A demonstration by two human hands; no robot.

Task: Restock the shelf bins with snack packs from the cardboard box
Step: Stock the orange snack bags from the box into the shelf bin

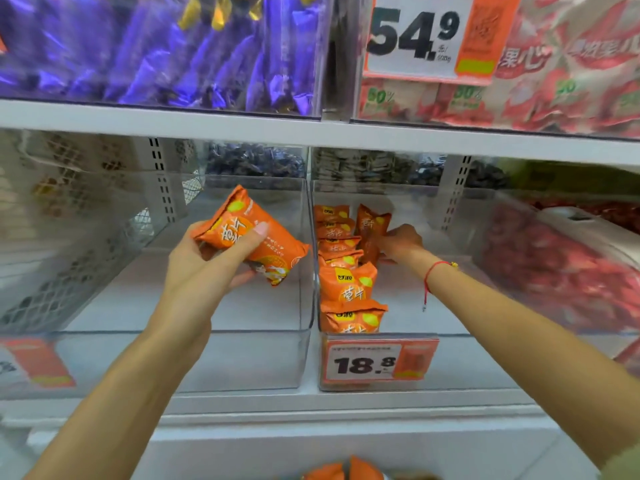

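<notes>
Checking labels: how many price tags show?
3: the 54.9 tag on the top bin, the 18.8 tag below the orange packs, and a blurred tag lower left.

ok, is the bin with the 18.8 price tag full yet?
No, the orange snack packs fill only the left side of that bin; its right side is bare.

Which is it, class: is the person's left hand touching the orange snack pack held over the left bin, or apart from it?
Touching. The head view shows the left hand gripping the orange snack pack, thumb lying across its front and fingers curled beneath.
</notes>
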